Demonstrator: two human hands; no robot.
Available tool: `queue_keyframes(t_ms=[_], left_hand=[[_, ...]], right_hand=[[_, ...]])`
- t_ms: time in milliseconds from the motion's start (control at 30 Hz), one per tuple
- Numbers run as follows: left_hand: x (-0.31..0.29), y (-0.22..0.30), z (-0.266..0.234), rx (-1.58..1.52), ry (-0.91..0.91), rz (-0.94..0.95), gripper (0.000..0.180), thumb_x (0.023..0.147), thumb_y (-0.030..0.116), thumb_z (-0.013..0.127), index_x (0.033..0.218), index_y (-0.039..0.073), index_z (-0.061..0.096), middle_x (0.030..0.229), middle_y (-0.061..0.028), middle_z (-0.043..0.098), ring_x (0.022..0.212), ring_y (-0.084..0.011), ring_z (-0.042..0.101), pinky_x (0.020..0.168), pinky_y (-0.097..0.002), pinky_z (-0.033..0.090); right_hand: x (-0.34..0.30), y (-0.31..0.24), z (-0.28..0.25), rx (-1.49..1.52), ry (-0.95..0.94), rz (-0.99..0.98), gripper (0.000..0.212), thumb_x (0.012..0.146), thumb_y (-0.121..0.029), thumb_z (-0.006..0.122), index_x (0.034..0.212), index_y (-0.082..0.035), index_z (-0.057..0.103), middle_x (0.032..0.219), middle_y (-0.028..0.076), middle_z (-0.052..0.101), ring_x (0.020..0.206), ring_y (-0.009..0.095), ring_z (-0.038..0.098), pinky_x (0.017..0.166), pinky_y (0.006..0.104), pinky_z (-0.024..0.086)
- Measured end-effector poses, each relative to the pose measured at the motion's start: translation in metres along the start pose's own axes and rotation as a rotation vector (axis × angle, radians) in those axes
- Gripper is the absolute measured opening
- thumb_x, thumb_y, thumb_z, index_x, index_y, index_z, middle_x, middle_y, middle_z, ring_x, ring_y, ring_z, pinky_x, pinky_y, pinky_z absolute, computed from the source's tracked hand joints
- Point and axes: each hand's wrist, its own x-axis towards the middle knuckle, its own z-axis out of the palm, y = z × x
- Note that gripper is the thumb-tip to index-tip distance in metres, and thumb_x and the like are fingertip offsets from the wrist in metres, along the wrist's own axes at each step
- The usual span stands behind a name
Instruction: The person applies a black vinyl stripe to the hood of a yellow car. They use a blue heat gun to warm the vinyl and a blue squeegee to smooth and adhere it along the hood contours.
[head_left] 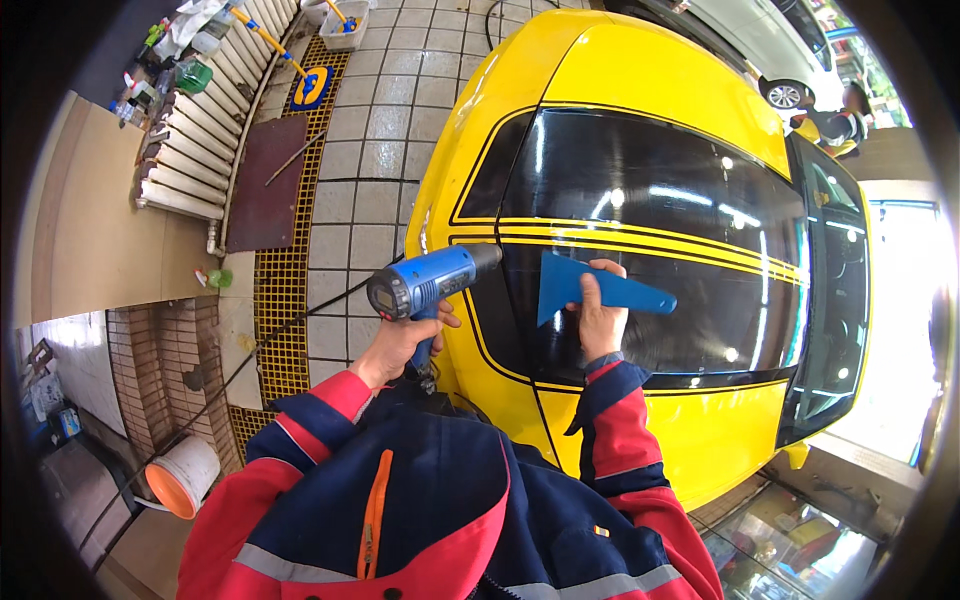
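A blue heat gun point(425, 282) is in my left hand point(408, 340), its dark nozzle pointing right over the front of a yellow car point(540, 60). The fingers wrap its handle, and a black cord hangs below. In my right hand point(602, 318) is a flat blue squeegee point(610, 290), gripped near its middle. Its wide blade points left toward the nozzle, and its narrow handle end points right. Under it lies glossy black film point(700, 340) on the hood, bordered by yellow and black stripes point(640, 248). Whether the blade touches the film I cannot tell.
A white radiator point(190, 150) stands at the left wall, beside a yellow floor grating point(280, 290). A mop point(312, 88) and a dark red mat point(268, 190) lie near it. A white bucket point(185, 475) sits lower left. Another car point(745, 45) is at upper right.
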Motion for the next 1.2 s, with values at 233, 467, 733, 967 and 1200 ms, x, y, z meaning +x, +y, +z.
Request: queue_keyframes(t_ms=[233,467,733,967,1200], left_hand=[[0.014,-0.007,-0.006,-0.053,0.04,-0.033,0.029,0.098,0.015,0.071,0.125,0.005,0.067,0.108,-0.0105,0.076,0.073,-0.0123,0.065,0.067,-0.032,0.056],[0.017,-0.02,-0.002,-0.048,0.055,-0.018,0.03,0.098,0.016,0.07,0.126,0.005,0.067,0.107,-0.0108,0.075,0.074,-0.0132,0.064,0.068,-0.0321,0.056],[0.015,-0.02,0.0,-0.037,0.05,-0.026,0.029,0.099,0.016,0.07,0.125,0.005,0.067,0.106,-0.0099,0.074,0.073,-0.0135,0.065,0.067,-0.0316,0.056],[0.015,-0.02,-0.002,-0.049,0.057,-0.017,0.027,0.1,0.015,0.07,0.125,0.004,0.067,0.106,-0.0098,0.075,0.073,-0.0127,0.066,0.067,-0.031,0.056],[0.016,-0.022,-0.005,-0.069,0.061,-0.028,0.027,0.1,0.013,0.07,0.125,0.003,0.067,0.105,-0.0101,0.075,0.073,-0.0135,0.066,0.067,-0.0315,0.057]], right_hand=[[0.011,0.012,0.005,-0.486,-0.123,-0.3,0.032,0.095,-0.007,0.077,0.125,-0.011,0.064,0.109,0.017,0.075,0.098,0.034,0.075,0.088,0.0408,0.06],[0.02,0.027,0.015,-0.308,-0.245,-0.189,0.036,0.103,-0.01,0.067,0.138,-0.011,0.06,0.123,0.012,0.069,0.112,0.023,0.068,0.099,0.0359,0.055],[0.024,0.029,0.031,-0.289,-0.272,-0.121,0.034,0.105,-0.007,0.065,0.138,-0.011,0.06,0.123,0.012,0.069,0.111,0.025,0.069,0.099,0.0368,0.054],[0.029,0.031,0.054,-0.335,-0.311,-0.207,0.033,0.105,-0.003,0.064,0.136,-0.013,0.06,0.114,0.009,0.068,0.102,0.018,0.066,0.092,0.032,0.053],[0.035,0.026,0.064,-0.423,-0.319,-0.239,0.03,0.104,-0.004,0.065,0.133,-0.012,0.062,0.109,0.011,0.069,0.098,0.024,0.07,0.091,0.034,0.054]])
